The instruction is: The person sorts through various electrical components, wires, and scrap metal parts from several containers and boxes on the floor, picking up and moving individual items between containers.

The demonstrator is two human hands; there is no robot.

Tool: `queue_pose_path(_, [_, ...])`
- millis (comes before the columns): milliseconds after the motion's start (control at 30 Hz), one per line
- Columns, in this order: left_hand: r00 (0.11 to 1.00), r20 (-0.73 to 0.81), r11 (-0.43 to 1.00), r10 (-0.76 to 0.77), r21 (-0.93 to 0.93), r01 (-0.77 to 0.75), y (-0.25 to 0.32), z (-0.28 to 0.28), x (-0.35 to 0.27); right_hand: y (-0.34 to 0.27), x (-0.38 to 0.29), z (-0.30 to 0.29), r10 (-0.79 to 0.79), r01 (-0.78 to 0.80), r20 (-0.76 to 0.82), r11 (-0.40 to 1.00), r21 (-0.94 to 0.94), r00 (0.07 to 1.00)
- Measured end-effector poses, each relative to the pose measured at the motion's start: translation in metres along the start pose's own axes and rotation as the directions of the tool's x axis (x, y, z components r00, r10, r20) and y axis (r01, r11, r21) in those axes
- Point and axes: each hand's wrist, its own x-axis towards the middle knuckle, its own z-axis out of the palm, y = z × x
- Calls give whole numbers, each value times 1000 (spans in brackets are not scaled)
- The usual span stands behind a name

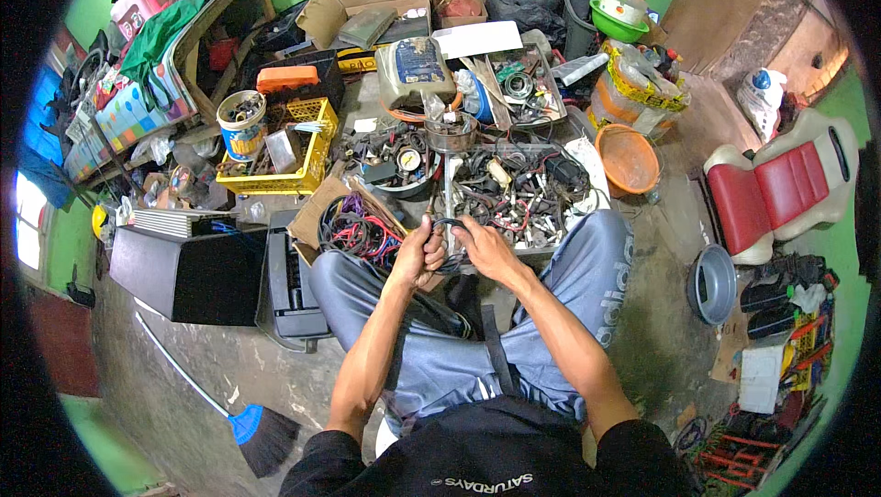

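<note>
Between my knees, my left hand point(417, 252) and my right hand point(486, 247) both grip a coiled black cable point(449, 223), a loop of it showing between the thumbs. A cardboard box point(319, 211) of red, blue and black wires stands just left of my left hand. Beyond my hands lies a shallow tray point(451, 187) heaped with plugs, connectors and small electrical parts. A round basin point(406, 190) beside it holds cables and a dial gauge point(409, 160). The cable's ends are hard to make out among my fingers and the clutter.
A yellow crate point(268, 184) and a black speaker-like box point(186, 277) are to the left. An orange basin point(627, 160), a grey basin point(713, 283) and a red-and-cream seat point(784, 187) are to the right. A blue-headed broom point(258, 428) lies at lower left.
</note>
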Motion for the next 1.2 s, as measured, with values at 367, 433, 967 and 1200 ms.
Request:
queue_pose_path(367, [964,58,890,261,-401,-217,26,-26,12,34,11,-80,-115,129,-349,992,15,930])
queue_pose_path(433, [949,94,859,301,-460,-227,23,-22,13,37,2,-70,-102,95,-337,995,-38,936])
queue_pose_path(967, [952,40,538,303,817,-206,-30,-16,31,17,-25,-6,-461,454,46,845,-282,886])
queue_pose_path(1200, [992,125,700,-5,709,-86,-53,-24,31,12,15,-58,-493,528,189,794,-300,849])
